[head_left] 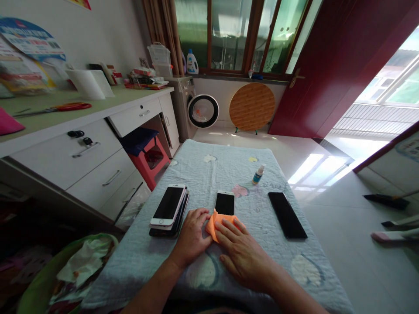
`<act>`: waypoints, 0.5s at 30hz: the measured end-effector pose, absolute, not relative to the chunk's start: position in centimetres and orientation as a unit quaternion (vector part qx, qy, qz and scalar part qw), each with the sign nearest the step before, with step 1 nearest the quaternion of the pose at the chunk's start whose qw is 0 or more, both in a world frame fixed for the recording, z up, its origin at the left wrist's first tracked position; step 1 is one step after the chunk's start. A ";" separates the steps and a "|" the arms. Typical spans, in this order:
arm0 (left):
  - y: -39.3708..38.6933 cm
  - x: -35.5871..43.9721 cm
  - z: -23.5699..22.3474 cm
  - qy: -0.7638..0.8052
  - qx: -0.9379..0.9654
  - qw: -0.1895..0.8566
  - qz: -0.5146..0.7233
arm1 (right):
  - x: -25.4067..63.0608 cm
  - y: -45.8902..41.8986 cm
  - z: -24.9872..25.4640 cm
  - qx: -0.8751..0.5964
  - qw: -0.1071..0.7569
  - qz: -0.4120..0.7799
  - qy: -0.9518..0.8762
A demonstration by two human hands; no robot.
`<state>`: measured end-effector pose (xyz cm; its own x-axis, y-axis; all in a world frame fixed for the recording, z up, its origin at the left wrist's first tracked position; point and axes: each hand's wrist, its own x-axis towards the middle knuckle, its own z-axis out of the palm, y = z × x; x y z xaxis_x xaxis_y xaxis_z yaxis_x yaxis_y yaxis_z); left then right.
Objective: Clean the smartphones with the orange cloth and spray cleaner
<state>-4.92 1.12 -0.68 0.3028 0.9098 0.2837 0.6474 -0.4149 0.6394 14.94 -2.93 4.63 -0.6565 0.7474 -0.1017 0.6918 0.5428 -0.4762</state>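
A white-framed smartphone lies face up in the middle of the cloth-covered table, its lower part hidden under an orange cloth. My right hand presses the orange cloth down onto the phone with its fingers laid over it. At the phone's lower left edge, my left hand has bent fingers and holds the phone's side, partly against the cloth. To the left is a stack of smartphones with a white one on top. A black smartphone rests on the right. Beyond it stands a small spray bottle.
A pale blue quilted cover drapes the table. Left of it are a drawer desk, a red stool and a green bin. A washing machine with its round door open and a round wooden tabletop stand behind.
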 end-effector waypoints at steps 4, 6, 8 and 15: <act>1.1 -5.0 -0.5 0.502 0.778 0.217 0.308 | 16.3 -3.1 4.8 -0.425 0.047 0.236 -0.872; 1.0 -5.0 -0.4 0.505 0.779 0.221 0.300 | 17.2 -3.3 4.9 -0.433 0.043 0.231 -0.870; 1.0 -5.0 -0.3 0.509 0.778 0.222 0.294 | 17.7 -3.5 4.9 -0.437 0.041 0.230 -0.869; 1.1 -4.9 -0.3 0.502 0.784 0.216 0.294 | 16.1 -3.0 4.3 -0.417 0.045 0.230 -0.878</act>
